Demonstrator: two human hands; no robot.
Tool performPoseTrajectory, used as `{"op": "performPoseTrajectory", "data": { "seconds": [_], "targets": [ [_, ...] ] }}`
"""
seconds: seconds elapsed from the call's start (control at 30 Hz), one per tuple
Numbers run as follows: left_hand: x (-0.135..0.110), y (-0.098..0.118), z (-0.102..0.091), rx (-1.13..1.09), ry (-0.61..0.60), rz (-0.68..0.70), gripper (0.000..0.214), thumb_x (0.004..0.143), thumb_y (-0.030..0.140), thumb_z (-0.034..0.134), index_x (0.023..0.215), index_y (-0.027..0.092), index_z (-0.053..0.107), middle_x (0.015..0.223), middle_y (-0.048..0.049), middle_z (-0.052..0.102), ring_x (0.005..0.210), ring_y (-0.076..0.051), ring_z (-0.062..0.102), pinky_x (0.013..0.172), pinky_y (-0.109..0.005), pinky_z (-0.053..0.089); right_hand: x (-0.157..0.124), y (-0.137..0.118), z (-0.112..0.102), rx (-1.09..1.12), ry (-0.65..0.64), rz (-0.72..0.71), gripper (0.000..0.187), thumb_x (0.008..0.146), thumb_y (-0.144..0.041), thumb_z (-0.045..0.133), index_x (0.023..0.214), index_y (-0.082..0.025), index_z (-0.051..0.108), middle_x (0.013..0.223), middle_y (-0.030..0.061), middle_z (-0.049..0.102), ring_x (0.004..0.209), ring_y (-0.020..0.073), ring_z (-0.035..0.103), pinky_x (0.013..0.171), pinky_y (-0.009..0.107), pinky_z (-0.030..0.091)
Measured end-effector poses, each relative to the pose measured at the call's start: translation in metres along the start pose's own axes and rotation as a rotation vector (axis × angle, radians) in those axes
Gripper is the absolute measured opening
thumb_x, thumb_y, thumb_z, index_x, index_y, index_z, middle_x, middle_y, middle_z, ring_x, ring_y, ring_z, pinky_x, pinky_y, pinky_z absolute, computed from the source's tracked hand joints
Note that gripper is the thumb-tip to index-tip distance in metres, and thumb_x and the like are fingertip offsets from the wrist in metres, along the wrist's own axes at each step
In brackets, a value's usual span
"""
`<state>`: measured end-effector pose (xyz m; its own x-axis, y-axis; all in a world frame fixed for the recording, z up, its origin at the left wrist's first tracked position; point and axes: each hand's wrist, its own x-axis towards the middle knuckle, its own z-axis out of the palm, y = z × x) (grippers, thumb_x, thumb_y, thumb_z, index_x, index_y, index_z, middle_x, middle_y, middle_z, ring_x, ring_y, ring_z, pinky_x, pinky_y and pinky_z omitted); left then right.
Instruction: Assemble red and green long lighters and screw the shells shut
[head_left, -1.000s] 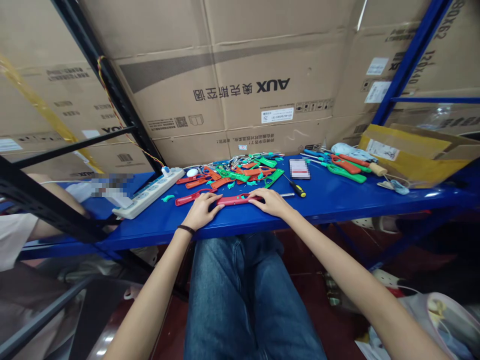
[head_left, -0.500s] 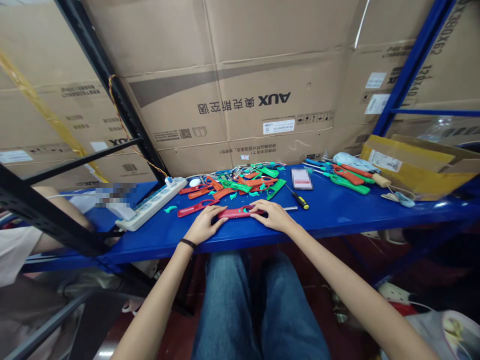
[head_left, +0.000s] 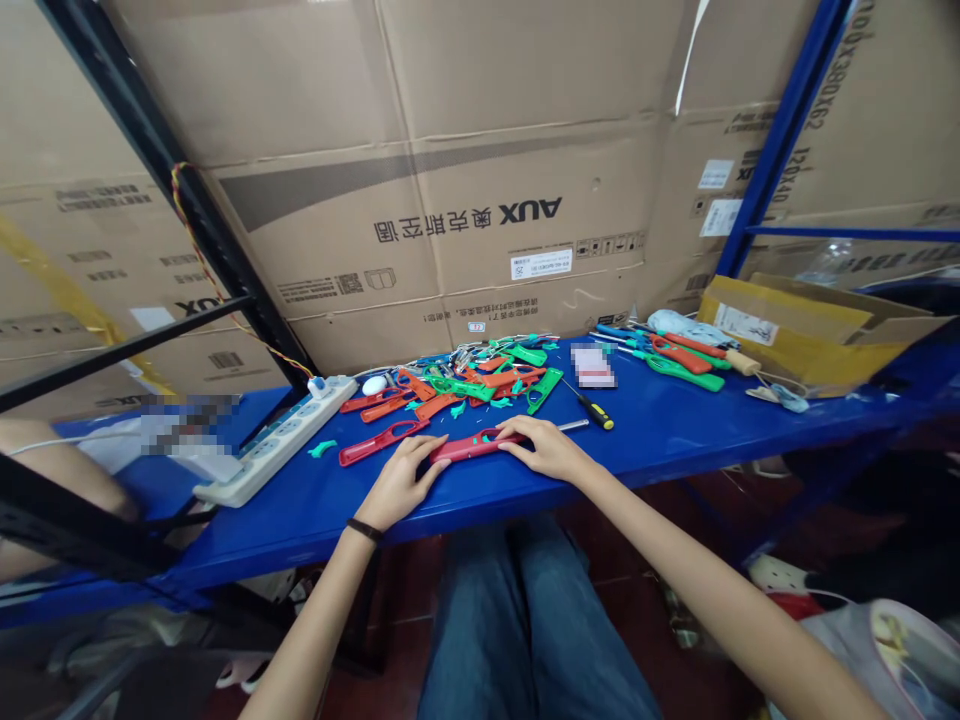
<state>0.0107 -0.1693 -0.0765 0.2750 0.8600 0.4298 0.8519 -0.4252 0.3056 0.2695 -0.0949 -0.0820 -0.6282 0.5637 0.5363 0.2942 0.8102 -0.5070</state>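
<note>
Head view: your left hand and right hand rest on opposite ends of a red plastic housing, which lies flat on the blue steel bench. Each grip is loosely curled over the part; you cannot tell whether it is clamped. Just beyond lies a heap of red and green plastic housings, with a yellow-handled screwdriver to the right and a white power strip to the left.

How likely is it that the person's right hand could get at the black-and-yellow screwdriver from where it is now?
Likely yes: the right hand rests on a red plastic handle, and the black-and-yellow screwdriver lies just beyond on the blue shelf. Only a thin metal rod lies close by, hardly blocking.
</note>
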Motion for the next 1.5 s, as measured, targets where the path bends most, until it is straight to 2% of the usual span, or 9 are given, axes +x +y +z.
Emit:
{"op": "performPoseTrajectory", "data": {
  "seconds": [0.27, 0.53, 0.87, 1.03, 1.5],
  "targets": [
    [-0.003, -0.0026, 0.0024, -0.008, 0.048, 0.006, 0.036, 0.092, 0.041, 0.048, 0.12, 0.021, 0.059, 0.112, -0.0081, 0.064, 0.108, -0.023, 0.059, 0.095, -0.04, 0.048, 0.0019, -0.0081, -0.0013, -0.01, 0.0, 0.028, 0.012, 0.09, -0.024, 0.055, 0.096, -0.02, 0.065, 0.109, 0.0075, 0.068, 0.106, 0.0193, 0.062, 0.093, 0.033, 0.047],
    [-0.0052, -0.0024, 0.0022, -0.031, 0.052, -0.003, 0.034, 0.092, 0.038, 0.049, 0.121, 0.023, 0.057, 0.112, -0.0073, 0.063, 0.106, -0.023, 0.06, 0.093, -0.039, 0.05, 0.0003, -0.004, 0.0026, -0.032, -0.01, 0.071, 0.008, 0.09, -0.025, 0.057, 0.094, -0.022, 0.064, 0.11, 0.0046, 0.067, 0.11, 0.0186, 0.058, 0.099, 0.035, 0.043],
    [-0.0076, -0.0012, -0.0005, -0.062, 0.03, -0.037, 0.032, 0.092, 0.037, 0.048, 0.123, 0.027, 0.053, 0.115, -0.0054, 0.062, 0.109, -0.022, 0.059, 0.095, -0.038, 0.049, 0.0016, -0.0083, 0.0023, -0.079, -0.011, 0.037, 0.009, 0.092, -0.025, 0.054, 0.098, -0.024, 0.06, 0.108, 0.0, 0.068, 0.112, 0.0152, 0.058, 0.111, 0.039, 0.03],
    [-0.0063, -0.0009, 0.0004, -0.062, 0.053, -0.043, 0.033, 0.092, 0.037, 0.048, 0.123, 0.028, 0.053, 0.116, -0.0047, 0.061, 0.109, -0.022, 0.06, 0.095, -0.035, 0.049, 0.0027, -0.0089, 0.0022, -0.096, -0.011, 0.032, 0.008, 0.092, -0.024, 0.053, 0.098, -0.024, 0.059, 0.107, -0.0007, 0.067, 0.112, 0.0145, 0.058, 0.111, 0.039, 0.03],
    [-0.0062, 0.0018, -0.003, 0.009, 0.038, -0.034, 0.035, 0.09, 0.039, 0.051, 0.121, 0.026, 0.057, 0.112, -0.0064, 0.064, 0.109, -0.024, 0.059, 0.096, -0.041, 0.047, 0.0004, -0.0071, 0.0028, -0.108, -0.019, 0.043, 0.01, 0.092, -0.027, 0.055, 0.097, -0.024, 0.063, 0.109, 0.0013, 0.068, 0.111, 0.016, 0.058, 0.108, 0.04, 0.033]
  ]
}}
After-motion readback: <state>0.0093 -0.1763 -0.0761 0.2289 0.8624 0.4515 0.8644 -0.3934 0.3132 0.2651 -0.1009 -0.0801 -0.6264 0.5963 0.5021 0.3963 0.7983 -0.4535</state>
